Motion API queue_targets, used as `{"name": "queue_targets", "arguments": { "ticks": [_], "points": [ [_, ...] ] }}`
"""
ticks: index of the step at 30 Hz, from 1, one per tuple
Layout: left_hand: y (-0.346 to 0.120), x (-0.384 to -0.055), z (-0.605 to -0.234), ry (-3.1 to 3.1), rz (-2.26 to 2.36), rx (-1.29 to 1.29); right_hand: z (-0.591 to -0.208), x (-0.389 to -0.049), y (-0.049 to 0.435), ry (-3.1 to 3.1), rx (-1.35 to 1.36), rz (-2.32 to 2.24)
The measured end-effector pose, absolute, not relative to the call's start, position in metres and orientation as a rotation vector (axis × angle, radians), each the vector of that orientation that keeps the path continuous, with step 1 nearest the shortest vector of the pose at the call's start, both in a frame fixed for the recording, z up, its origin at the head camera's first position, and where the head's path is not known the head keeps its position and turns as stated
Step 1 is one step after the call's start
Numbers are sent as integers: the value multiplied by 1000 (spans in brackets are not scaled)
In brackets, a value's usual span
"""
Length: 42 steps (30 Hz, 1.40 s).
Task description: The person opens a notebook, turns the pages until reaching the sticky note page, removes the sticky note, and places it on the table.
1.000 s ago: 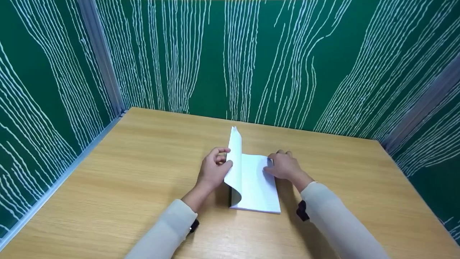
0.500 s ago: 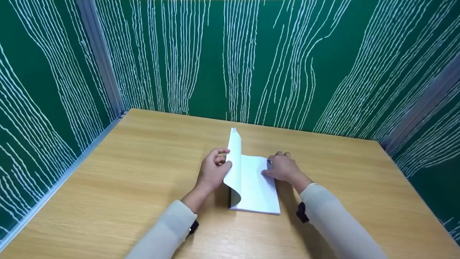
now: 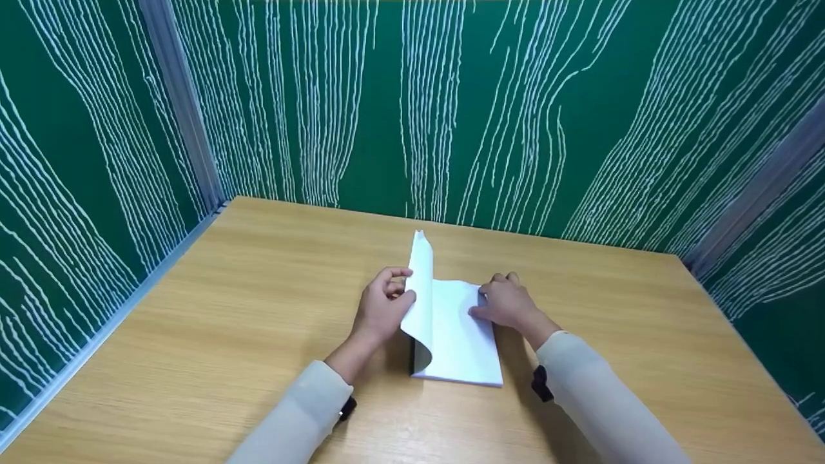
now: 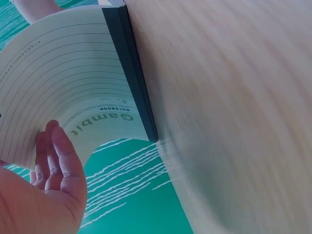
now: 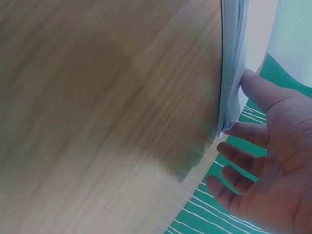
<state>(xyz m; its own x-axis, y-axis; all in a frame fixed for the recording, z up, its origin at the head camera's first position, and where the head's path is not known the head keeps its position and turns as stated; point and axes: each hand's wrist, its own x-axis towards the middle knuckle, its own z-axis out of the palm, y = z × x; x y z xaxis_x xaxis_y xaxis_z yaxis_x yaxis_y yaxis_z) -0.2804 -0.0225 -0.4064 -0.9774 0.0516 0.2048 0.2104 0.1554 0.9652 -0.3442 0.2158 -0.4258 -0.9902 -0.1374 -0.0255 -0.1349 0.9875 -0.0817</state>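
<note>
A notebook lies open on the table, its right side flat and white. My left hand grips the raised, curling left leaves, thumb on the inner side and fingers behind. In the left wrist view the bent cover is lined and printed "Gambit NOTEBOOK", with a dark spine strip. At the notebook's upper right, my right hand pinches the page edge, thumb on the top page. The right wrist view shows its index finger at the corner of the page stack, other fingers loosely bent beside it.
The notebook sits near the middle of a wood-grain table. Green walls with white wavy lines rise behind and at both sides. Dark straps or devices sit at both wrists, by the left sleeve and the right sleeve.
My right thumb has slid slightly left and toward me over the page. The left hand and the raised leaves stay nearly still.
</note>
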Motion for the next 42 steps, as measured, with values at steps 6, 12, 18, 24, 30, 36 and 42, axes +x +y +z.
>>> {"name": "queue_targets", "arguments": {
  "ticks": [6, 12, 18, 24, 30, 36, 42],
  "points": [
    [-23, -280, -407, -2290, -1965, -245, -428, -344, 215, 3103, -190, -192],
    [-23, -281, -406, -2291, -1968, -236, -429, -343, 215, 3117, -158, -255],
    [-23, -280, -405, -2284, -1953, -261, -429, -342, 214, 3121, -185, -217],
    [-23, -281, -405, -2281, -1948, -280, -427, -341, 213, 3114, -180, -306],
    [-23, -280, -405, -2282, -1972, -248, -425, -342, 211, 3050, -119, -475],
    [-23, -280, -405, -2285, -1970, -249, -419, -343, 209, 2961, 58, -736],
    [-22, -280, -406, -2283, -1972, -254, -412, -343, 210, 2962, 183, -883]
  ]
}}
